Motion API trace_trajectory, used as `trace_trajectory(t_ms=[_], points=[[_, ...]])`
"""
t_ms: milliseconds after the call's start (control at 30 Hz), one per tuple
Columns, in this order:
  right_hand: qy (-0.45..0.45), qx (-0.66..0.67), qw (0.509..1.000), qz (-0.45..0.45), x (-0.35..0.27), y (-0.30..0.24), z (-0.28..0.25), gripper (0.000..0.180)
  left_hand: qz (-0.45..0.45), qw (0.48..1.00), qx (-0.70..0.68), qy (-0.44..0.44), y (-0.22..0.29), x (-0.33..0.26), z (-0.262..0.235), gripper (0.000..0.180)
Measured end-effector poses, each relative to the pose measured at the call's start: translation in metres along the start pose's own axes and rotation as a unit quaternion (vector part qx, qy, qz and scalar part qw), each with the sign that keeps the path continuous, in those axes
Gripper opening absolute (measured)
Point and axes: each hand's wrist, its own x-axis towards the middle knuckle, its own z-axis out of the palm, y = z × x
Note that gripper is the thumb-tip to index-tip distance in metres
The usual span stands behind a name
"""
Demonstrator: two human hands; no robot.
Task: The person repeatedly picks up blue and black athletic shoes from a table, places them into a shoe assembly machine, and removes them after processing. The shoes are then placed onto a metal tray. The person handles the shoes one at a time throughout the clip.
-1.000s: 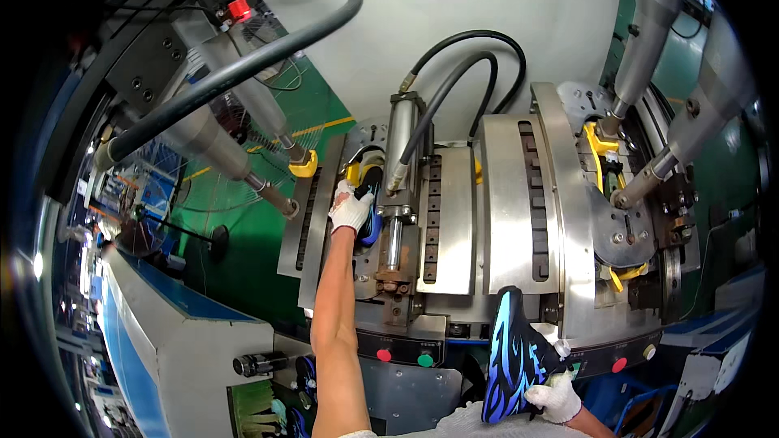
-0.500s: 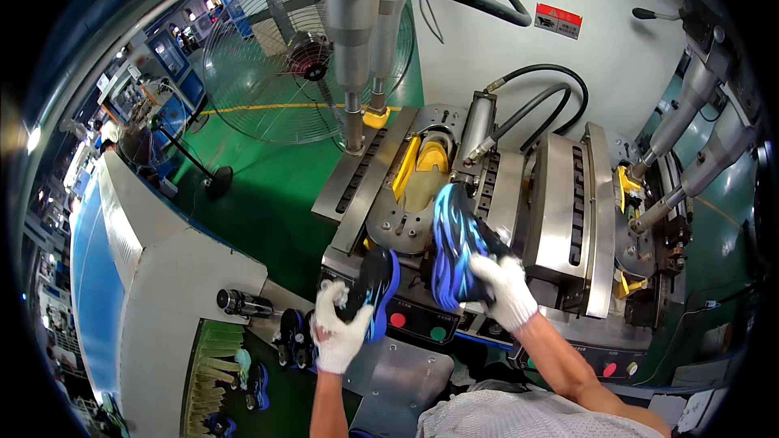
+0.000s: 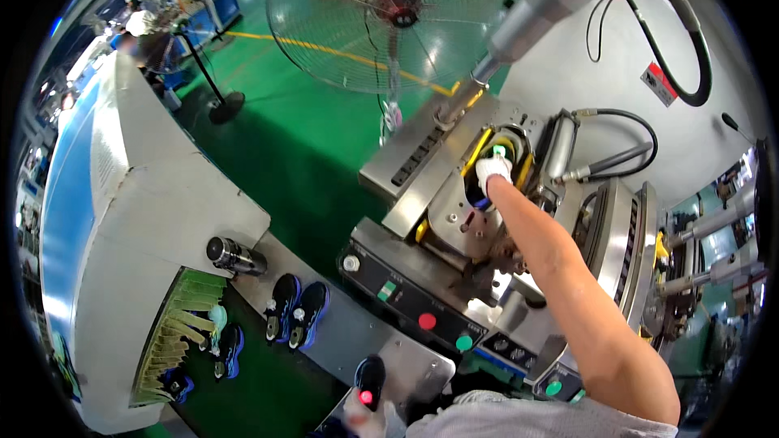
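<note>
Shoe in the press (image 3: 483,203), mostly hidden: a dark form with a smooth blue lower edge, seated in the left mould between two glossy yellow side pads (image 3: 476,152). It lies directly beneath and just nearer than the right hand (image 3: 492,170), which wears a white knit glove and reaches in from the near right; a green glow shows at its far side, and whether its fingers grip or merely press cannot be made out. Second shoe (image 3: 371,372), dark, narrow and rounded at the toe, points away from the left hand (image 3: 363,420), which is gloved, blurred at the near edge and closed about its near end, where a small red glow shows. Around the mould stand brushed-steel plates (image 3: 415,209) and, nearer, a black control panel (image 3: 403,304) with round red and green buttons. To the left, two black-and-blue shoes (image 3: 281,308) rest side by side on a grey metal shelf (image 3: 353,316), near a cylindrical black flask (image 3: 235,255); farther left hangs a ragged yellow-green fringe (image 3: 191,316). On the far side, a wire-caged fan (image 3: 395,16) stands over a glossy green floor (image 3: 268,146)
</note>
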Motion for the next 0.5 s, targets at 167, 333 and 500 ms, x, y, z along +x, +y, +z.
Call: trace_trajectory(t_ms=[167, 333, 500], points=[[-0.058, 0.036, 0.995, 0.076, 0.013, -0.021, 0.014, 0.027, -0.078, 0.982, -0.146, 0.087, -0.058, -0.035, 0.056, 0.047], [-0.051, 0.072, 0.996, -0.026, 0.054, 0.004, 0.026, 0.037, -0.042, 0.991, -0.016, 0.127, -0.098, -0.036, 0.082, 0.061], [-0.117, 0.518, 0.847, 0.025, 0.078, 0.054, -0.038, 0.032, 0.001, 0.991, 0.000, 0.136, -0.091, -0.025, 0.078, 0.059]])
